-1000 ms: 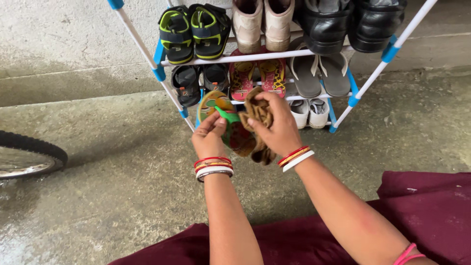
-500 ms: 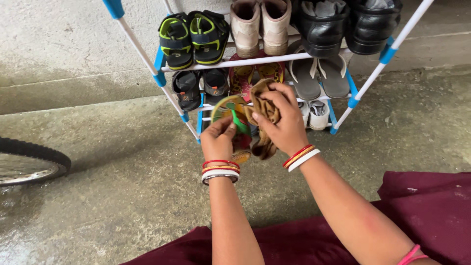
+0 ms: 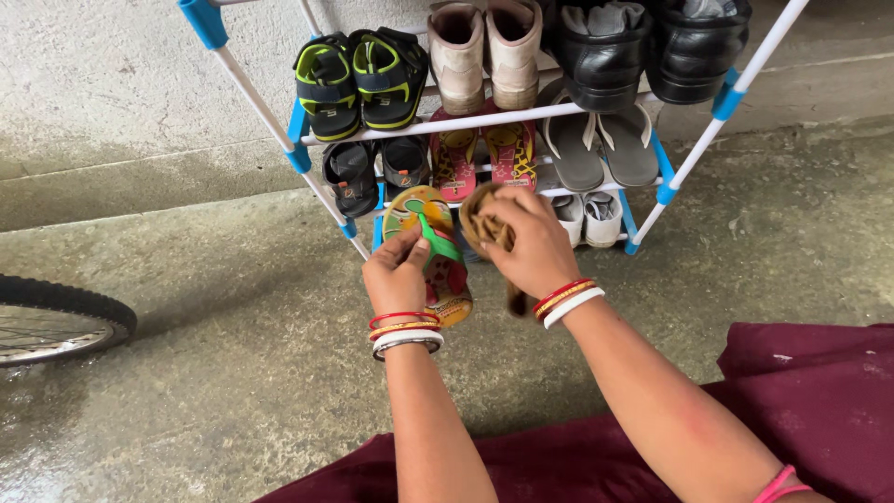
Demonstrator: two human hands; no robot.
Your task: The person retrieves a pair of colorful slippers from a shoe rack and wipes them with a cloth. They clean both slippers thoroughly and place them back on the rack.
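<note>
Left hand (image 3: 396,277) closed in a pinch grip on the edge of a yellow flip-flop (image 3: 430,250) with a green strap, holding it sole-down and tilted, toe end pointing far, toward the shoe rack (image 3: 484,119). Right hand (image 3: 533,247) closed around a bunched brown cloth (image 3: 482,217), pressed against the flip-flop's right side near the toe; a tail of the cloth hangs below the wrist. Both wrists carry red, gold and white bangles.

The flip-flop sits in the air just in front of the rack's lower shelves, above the concrete floor (image 3: 214,373).

Rack: white tubes with blue joints. Upper shelf, left to right: black sandals (image 3: 361,79) with green trim, beige boots (image 3: 484,51), black leather shoes (image 3: 643,47). Next shelf down: small black sandals (image 3: 365,170), pink patterned flip-flops (image 3: 480,154), grey flip-flops (image 3: 601,144). Lowest, partly hidden behind the right hand: white shoes (image 3: 591,212).

Far left, part of a bicycle tyre (image 3: 65,312) rests on the floor. Maroon fabric (image 3: 810,391) covers the near right corner.
</note>
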